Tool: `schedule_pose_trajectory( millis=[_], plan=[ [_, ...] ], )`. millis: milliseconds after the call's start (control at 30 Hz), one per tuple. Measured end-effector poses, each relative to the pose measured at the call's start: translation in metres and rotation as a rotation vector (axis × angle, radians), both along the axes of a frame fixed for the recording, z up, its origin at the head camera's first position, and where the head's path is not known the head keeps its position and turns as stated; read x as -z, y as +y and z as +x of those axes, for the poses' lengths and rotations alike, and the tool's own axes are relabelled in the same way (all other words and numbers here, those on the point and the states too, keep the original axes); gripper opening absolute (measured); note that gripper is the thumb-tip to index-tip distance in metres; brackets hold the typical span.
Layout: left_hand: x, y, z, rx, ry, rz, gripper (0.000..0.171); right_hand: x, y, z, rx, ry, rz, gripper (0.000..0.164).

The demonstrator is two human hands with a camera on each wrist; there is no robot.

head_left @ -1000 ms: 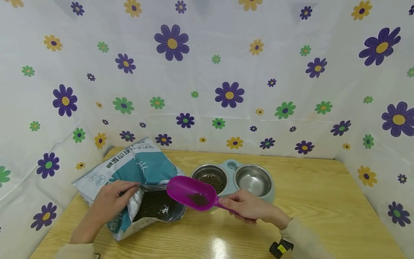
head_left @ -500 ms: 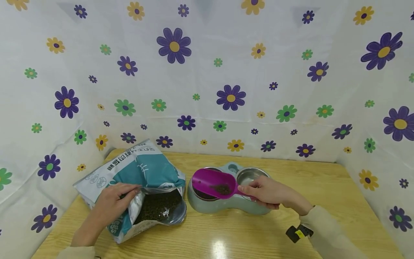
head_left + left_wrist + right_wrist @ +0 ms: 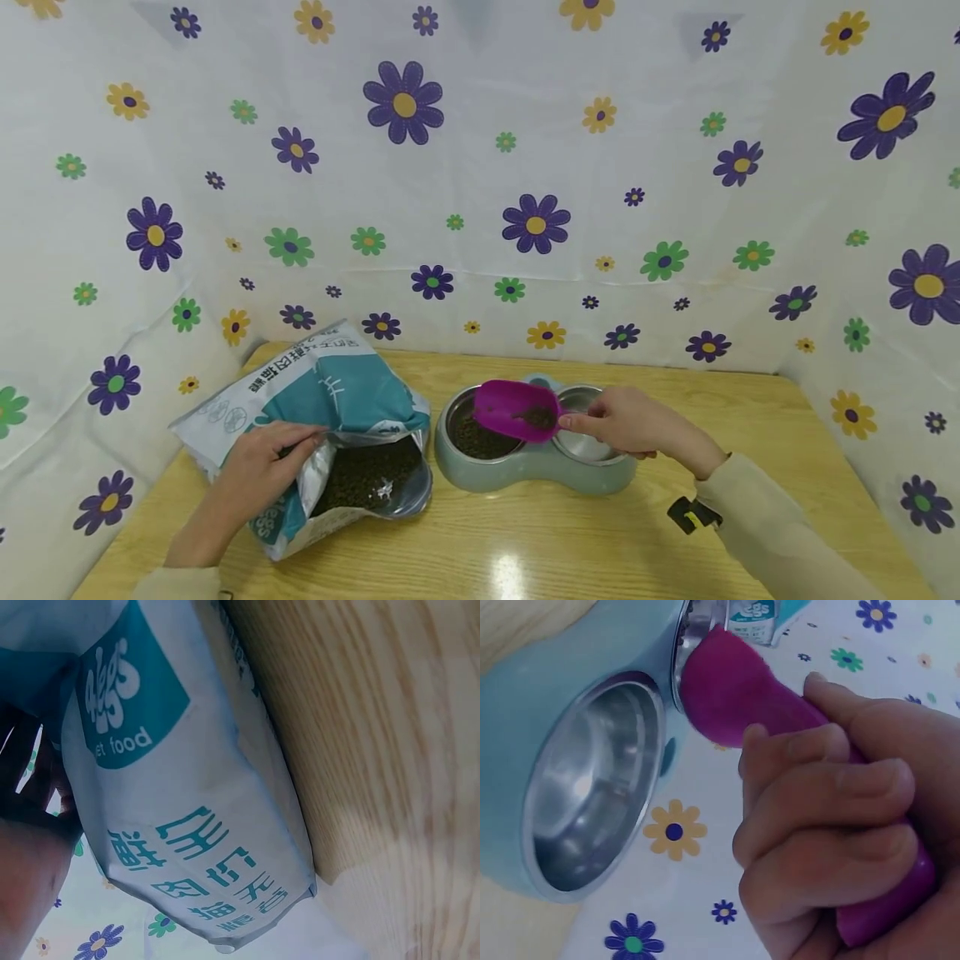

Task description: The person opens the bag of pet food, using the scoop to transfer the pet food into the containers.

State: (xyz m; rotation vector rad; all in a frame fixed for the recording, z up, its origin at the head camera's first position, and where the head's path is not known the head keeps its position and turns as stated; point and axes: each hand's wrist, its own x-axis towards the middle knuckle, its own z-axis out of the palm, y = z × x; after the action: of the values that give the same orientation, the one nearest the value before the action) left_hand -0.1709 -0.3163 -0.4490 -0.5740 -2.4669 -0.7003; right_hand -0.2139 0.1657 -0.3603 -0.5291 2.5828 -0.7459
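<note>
My right hand (image 3: 637, 421) grips the handle of a magenta scoop (image 3: 501, 408), its fingers wrapped round it in the right wrist view. Some brown kibble (image 3: 540, 418) lies in the scoop near the handle. The scoop is above the left bowl (image 3: 450, 450) of a pale blue-green double pet feeder (image 3: 495, 479); that bowl has kibble in it. The right metal bowl (image 3: 592, 787) looks bare inside. At the left, my left hand (image 3: 258, 471) pinches the edge of an opened pet food bag (image 3: 352, 392), which lies with its mouth toward me and kibble showing inside.
A wooden table (image 3: 480, 542) carries the bag and feeder. White cloth (image 3: 465, 175) printed with flowers stands behind and along both sides. A black strap-like item with a yellow patch (image 3: 693, 515) hangs by the right sleeve (image 3: 765, 517).
My right hand has carried the scoop from beside the bag's mouth rightward and away from me, over the left bowl. The left hand still holds the bag's edge.
</note>
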Motion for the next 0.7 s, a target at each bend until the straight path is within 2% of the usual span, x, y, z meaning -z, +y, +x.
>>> schedule_pose_trajectory(
  millis=[133, 400, 700],
  plan=[
    [-0.001, 0.000, -0.001, 0.005, 0.006, -0.004, 0.027, -0.005, -0.012, -0.003, -0.004, 0.120, 0.108, 0.057],
    [-0.002, -0.001, 0.000, -0.024, -0.028, -0.023, 0.024, -0.004, -0.037, 0.000, 0.036, 0.286, 0.284, 0.055],
    [-0.001, 0.000, 0.000, -0.005, -0.001, -0.011, 0.025, -0.005, -0.056, 0.018, 0.023, 0.527, 0.411, 0.054]
  ],
)
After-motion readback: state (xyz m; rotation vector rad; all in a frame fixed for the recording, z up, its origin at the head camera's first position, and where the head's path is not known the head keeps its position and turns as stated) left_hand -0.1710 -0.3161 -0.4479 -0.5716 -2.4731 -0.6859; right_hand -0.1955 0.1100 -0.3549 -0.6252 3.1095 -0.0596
